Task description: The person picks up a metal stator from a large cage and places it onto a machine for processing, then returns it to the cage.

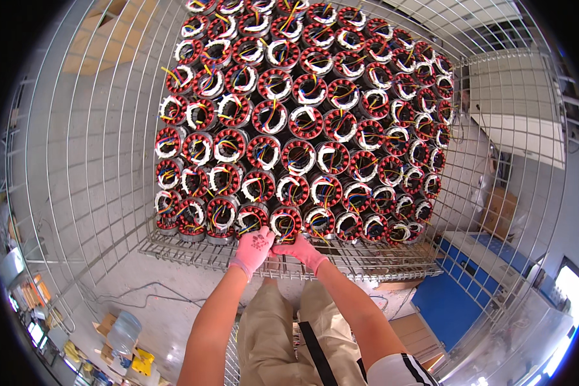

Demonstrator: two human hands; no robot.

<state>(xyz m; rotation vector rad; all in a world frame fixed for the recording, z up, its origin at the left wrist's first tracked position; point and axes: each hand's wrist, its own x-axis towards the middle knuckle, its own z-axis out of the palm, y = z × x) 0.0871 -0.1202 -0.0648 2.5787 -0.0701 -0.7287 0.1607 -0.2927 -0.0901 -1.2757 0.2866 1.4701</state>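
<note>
Grey floor [174, 321] shows around a wire cage [392, 267], where red-and-white motor coils [328, 122] stand in close rows. The pink-gloved left hand [254, 248] and right hand [300, 251] meet at the front row, fingers bent; whether they pinch anything, I cannot tell. One coil [285, 223] lies just beyond the right hand, slightly right of the left.

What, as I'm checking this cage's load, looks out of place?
One yellow wire at the left edge pokes outward past its ring, while many others stay curled inside. Otherwise, the rings stand closely packed, none visibly toppled; fine damage is too small to tell.
</note>
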